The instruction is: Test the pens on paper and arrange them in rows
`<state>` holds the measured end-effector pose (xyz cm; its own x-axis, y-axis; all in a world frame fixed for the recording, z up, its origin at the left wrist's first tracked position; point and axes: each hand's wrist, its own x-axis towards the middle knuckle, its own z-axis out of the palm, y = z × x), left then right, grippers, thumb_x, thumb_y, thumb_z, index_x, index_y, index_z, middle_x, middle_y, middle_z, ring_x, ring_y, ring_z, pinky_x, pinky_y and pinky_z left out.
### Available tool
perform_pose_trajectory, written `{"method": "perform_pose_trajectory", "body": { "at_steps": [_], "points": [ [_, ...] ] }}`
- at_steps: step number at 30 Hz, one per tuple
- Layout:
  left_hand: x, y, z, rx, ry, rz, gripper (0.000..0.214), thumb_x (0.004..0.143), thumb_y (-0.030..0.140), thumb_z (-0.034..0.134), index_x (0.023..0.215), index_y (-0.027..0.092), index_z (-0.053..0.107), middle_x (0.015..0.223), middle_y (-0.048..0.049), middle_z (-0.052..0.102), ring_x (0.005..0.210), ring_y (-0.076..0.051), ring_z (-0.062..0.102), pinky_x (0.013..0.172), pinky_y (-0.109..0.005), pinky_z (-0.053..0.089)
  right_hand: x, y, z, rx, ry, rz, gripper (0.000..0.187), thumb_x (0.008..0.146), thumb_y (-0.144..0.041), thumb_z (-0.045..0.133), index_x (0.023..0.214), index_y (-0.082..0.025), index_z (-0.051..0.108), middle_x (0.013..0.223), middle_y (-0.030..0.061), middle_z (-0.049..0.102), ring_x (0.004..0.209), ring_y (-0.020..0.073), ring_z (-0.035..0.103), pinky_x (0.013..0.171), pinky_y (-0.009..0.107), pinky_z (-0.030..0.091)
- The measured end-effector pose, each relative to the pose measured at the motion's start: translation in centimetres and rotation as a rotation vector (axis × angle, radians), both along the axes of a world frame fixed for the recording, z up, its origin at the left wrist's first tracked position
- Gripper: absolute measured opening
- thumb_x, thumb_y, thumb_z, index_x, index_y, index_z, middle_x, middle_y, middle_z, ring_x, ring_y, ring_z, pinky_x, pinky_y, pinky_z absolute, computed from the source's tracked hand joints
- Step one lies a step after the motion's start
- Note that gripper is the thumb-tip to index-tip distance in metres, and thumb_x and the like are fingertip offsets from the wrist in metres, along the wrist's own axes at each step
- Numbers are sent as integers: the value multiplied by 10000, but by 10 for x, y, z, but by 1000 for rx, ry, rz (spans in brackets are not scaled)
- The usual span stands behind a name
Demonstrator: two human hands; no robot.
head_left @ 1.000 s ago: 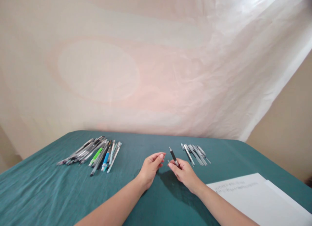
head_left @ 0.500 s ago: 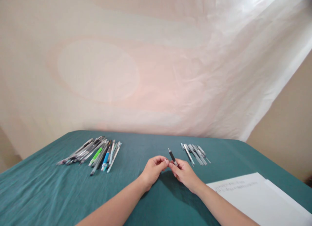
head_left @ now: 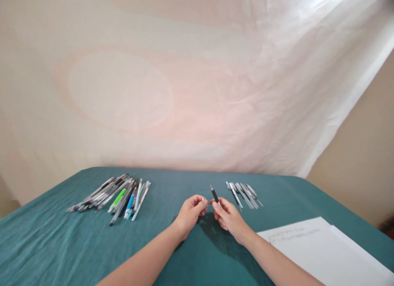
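My right hand point(head_left: 229, 217) is closed around a dark pen point(head_left: 214, 194), whose tip points up and away from me. My left hand point(head_left: 190, 214) sits just to its left with thumb and forefinger pinched on a small pale piece point(head_left: 203, 200) I cannot make out, close to the pen's lower end. Both hands hover over the middle of the teal tablecloth point(head_left: 61, 245).
A spread of several pens point(head_left: 113, 196), some green and blue, lies at the left. A smaller group of several grey pens point(head_left: 243, 194) lies just beyond my right hand. White paper sheets point(head_left: 320, 253) cover the near right corner. A pale cloth backdrop point(head_left: 184, 80) hangs behind the table.
My left hand went from loosely open to pinching a small piece beside the pen. The two hands drew together, and the view shifted slightly.
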<state>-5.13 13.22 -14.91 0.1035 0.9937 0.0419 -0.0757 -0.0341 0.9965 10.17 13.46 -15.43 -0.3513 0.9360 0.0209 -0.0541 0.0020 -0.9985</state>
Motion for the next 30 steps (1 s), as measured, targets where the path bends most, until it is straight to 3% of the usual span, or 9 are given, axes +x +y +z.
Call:
{"method": "perform_pose_trajectory", "body": {
  "at_steps": [3,6,8,11,18,30],
  "points": [
    [4,13,3,-18,152,29,251,700,390,543,746,147,586,609,-4,543,520,-95,472,512,-203,377,1,3,-1,23,109,-156,353,784,-537,436,860,-195,473,607,-58,460,344,20,269,302,150,203],
    [15,36,7,15,443,60,211,703,322,506,751,140,603,579,-9,556,483,-99,477,468,-203,366,6,9,-4,72,185,-365,351,790,-534,418,843,-191,478,658,-40,475,355,21,292,299,154,230],
    [27,55,8,51,623,69,197,698,274,491,756,137,620,591,-20,585,509,-110,515,484,-205,379,10,12,-5,81,211,-469,350,785,-528,430,843,-187,482,661,-36,475,359,22,300,299,155,232],
    [46,82,8,71,722,71,128,629,207,547,679,137,642,617,-38,622,579,-131,558,555,-217,403,14,15,-5,95,239,-558,347,785,-523,436,844,-184,488,640,-40,470,364,28,310,302,154,229],
    [80,117,9,-14,929,97,129,604,234,573,633,146,663,687,-102,662,700,-205,614,611,-262,430,13,10,-2,118,269,-535,297,804,-475,444,825,-184,500,597,-54,446,365,33,301,308,152,212],
    [89,126,14,-88,1124,103,306,604,341,640,826,131,660,939,-196,647,886,-278,611,696,-311,457,14,15,-3,84,278,-571,303,791,-479,456,828,-185,515,602,-55,465,358,37,315,306,165,224]
  ]
}}
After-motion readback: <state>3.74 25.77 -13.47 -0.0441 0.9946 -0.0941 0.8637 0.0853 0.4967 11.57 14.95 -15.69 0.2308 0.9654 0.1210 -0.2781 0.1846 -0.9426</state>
